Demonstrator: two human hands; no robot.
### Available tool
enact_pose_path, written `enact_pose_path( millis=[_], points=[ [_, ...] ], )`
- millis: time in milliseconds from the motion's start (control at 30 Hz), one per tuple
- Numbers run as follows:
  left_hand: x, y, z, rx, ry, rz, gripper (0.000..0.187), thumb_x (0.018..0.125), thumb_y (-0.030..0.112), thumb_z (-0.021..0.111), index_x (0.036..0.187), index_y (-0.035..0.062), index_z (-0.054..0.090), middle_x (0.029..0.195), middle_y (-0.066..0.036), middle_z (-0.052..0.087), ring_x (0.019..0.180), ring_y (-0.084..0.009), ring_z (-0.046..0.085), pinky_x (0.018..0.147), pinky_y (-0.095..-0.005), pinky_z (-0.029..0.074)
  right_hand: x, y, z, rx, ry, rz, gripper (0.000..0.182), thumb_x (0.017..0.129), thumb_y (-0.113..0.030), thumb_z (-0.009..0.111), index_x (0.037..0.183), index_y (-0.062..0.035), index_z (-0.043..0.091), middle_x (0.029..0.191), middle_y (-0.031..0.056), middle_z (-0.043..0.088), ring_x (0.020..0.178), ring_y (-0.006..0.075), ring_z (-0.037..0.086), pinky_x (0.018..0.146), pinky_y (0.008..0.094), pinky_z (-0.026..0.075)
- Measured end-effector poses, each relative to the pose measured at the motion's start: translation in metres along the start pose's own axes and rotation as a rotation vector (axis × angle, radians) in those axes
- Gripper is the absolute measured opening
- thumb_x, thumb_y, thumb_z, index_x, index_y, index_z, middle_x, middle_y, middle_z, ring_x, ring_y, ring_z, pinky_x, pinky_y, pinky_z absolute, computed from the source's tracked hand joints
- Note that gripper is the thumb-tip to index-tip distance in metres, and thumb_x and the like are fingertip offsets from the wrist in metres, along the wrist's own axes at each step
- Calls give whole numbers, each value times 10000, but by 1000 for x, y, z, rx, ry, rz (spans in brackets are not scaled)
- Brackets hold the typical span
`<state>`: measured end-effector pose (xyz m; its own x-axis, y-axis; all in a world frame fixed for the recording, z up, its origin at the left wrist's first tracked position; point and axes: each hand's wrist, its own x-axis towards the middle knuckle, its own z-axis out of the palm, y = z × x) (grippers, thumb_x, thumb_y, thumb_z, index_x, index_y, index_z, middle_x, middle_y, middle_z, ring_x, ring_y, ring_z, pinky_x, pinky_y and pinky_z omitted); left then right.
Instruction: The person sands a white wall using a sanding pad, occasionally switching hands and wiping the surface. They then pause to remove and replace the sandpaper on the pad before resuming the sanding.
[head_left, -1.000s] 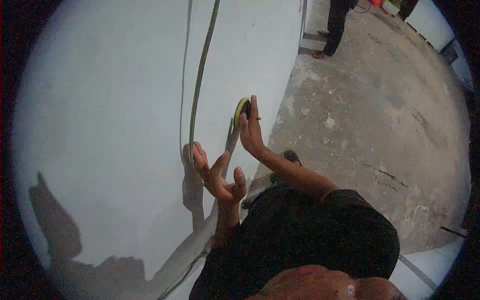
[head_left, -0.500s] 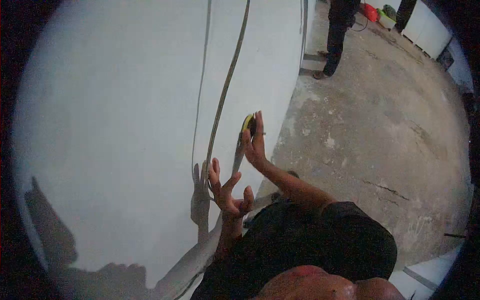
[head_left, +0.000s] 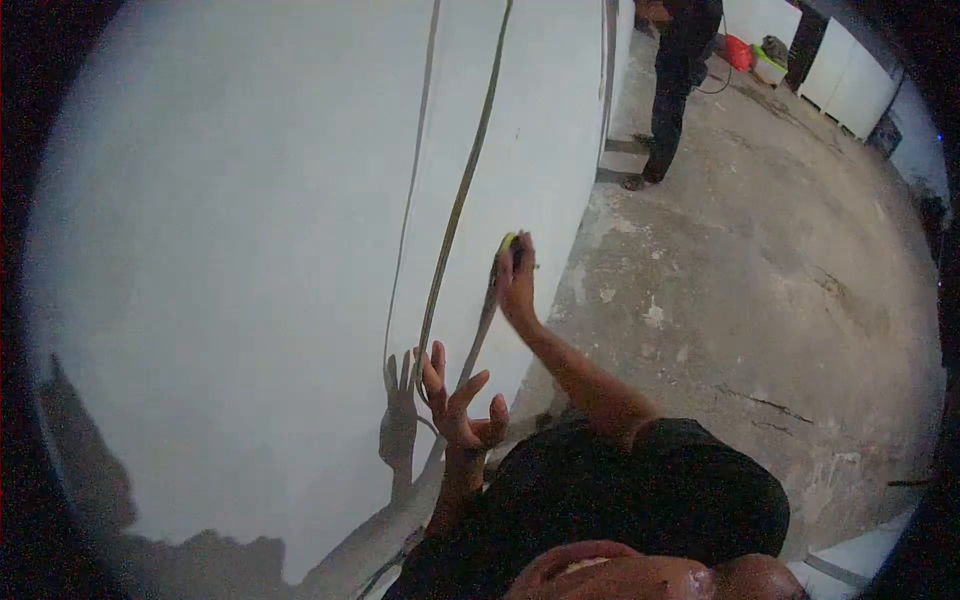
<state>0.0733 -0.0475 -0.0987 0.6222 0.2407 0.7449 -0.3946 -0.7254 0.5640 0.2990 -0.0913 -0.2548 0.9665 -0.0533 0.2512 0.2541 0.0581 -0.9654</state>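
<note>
My left hand (head_left: pixel 462 412) is raised beside the white wall (head_left: pixel 250 220), its fingers spread apart. A long, thin olive strip (head_left: pixel 462 195) comes down from above and bends round at its fingertips, touching the outer ones. Higher up and to the right, my right hand (head_left: pixel 517 285) is upright and closed around a small yellow-green and black rounded thing (head_left: pixel 508 243). Its palm and fingers hide most of that thing, which sits close to the wall. Both hands and the strip cast dark shadows on the wall.
Worn, cracked concrete floor (head_left: pixel 740 290) stretches along the right. Farther back a person in dark trousers (head_left: pixel 675 95) stands near the wall's end. Behind are a red thing (head_left: pixel 738 53), a pale tub (head_left: pixel 769 69) and white panels (head_left: pixel 848 75).
The whole view has shifted slightly, so both hands appear a little lower. The right hand has turned a bit, covering more of the yellow-green thing. The left hand stays spread at the strip's bend.
</note>
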Motion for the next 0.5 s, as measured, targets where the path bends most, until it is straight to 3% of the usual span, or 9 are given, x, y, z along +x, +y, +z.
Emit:
enact_pose_path(
  millis=[33, 67, 133, 200, 267, 333, 367, 433, 500],
  points=[
    [-2, 3, -3, 42, -14, 20, 344, 928, 373, 637, 1156, 115, 630, 1596, -323, 209, 1401, -556, 365, 1089, -669, 364, 23, 37, 0, 191, 21, 92, 668, 1067, -380, 479, 1535, 31, 237, 1529, 276, 336, 1425, 394, 338, 1182, 457, 285],
    [-2, 5, -3, 45, -10, 20, 344, 928, 373, 637, 1156, 115, 630, 1596, -323, 209, 1401, -556, 365, 1089, -669, 364, 35, 7, -11, 26, 86, 54, 655, 1068, -395, 480, 1502, 54, 282, 1469, 266, 392, 1372, 359, 392, 1159, 455, 315],
    [-3, 7, -5, 55, 26, 33, 335, 929, 367, 633, 1161, 126, 628, 1593, -327, 213, 1404, -560, 356, 1089, -673, 361, 40, -2, -18, 138, 6, 246, 657, 1074, -401, 464, 1494, 69, 278, 1442, 268, 407, 1350, 345, 407, 1162, 452, 307],
    [3, -21, 5, 67, 32, 26, 342, 930, 376, 633, 1168, 131, 627, 1590, -330, 217, 1407, -557, 353, 1094, -678, 349, 26, 5, -5, 119, -145, 169, 662, 1077, -401, 452, 1496, 76, 262, 1408, 257, 423, 1309, 337, 431, 1140, 447, 331],
    [4, -29, 13, 82, 49, 22, 349, 931, 386, 633, 1175, 136, 627, 1587, -333, 220, 1410, -554, 351, 1100, -683, 336, -9, 7, 7, -71, -4, 88, 644, 1081, -386, 446, 1500, 66, 259, 1380, 236, 435, 1244, 318, 445, 1119, 452, 341],
    [-3, -35, 19, 46, 133, 15, 425, 923, 442, 625, 1185, 108, 629, 1576, -280, 277, 1377, -541, 403, 1094, -662, 385, -6, -26, 6, 228, -32, 173, 662, 1078, -397, 446, 1499, 72, 244, 1385, 251, 432, 1255, 333, 433, 1141, 456, 308],
    [-6, -35, 20, 54, 136, 6, 425, 923, 442, 625, 1185, 108, 629, 1576, -280, 277, 1377, -541, 403, 1094, -662, 385, 5, -9, 5, 227, -42, 181, 662, 1078, -397, 446, 1499, 72, 244, 1385, 251, 432, 1255, 333, 433, 1141, 456, 308],
    [-10, -37, 23, -67, 141, -11, 587, 893, 636, 628, 1221, 149, 617, 1607, -286, 227, 1405, -531, 369, 1127, -684, 290, 40, 43, 1, 17, -2, 98, 683, 1073, -432, 441, 1505, 56, 235, 1380, 243, 441, 1245, 318, 445, 1113, 439, 346],
    [-15, -49, 28, -75, 184, 6, 626, 887, 670, 610, 1247, 158, 611, 1609, -271, 238, 1404, -525, 374, 1130, -682, 287, 62, 15, -9, 86, -4, 365, 654, 1071, -462, 431, 1487, 25, 297, 1372, 214, 459, 1209, 290, 477, 1052, 411, 404]
  ],
)
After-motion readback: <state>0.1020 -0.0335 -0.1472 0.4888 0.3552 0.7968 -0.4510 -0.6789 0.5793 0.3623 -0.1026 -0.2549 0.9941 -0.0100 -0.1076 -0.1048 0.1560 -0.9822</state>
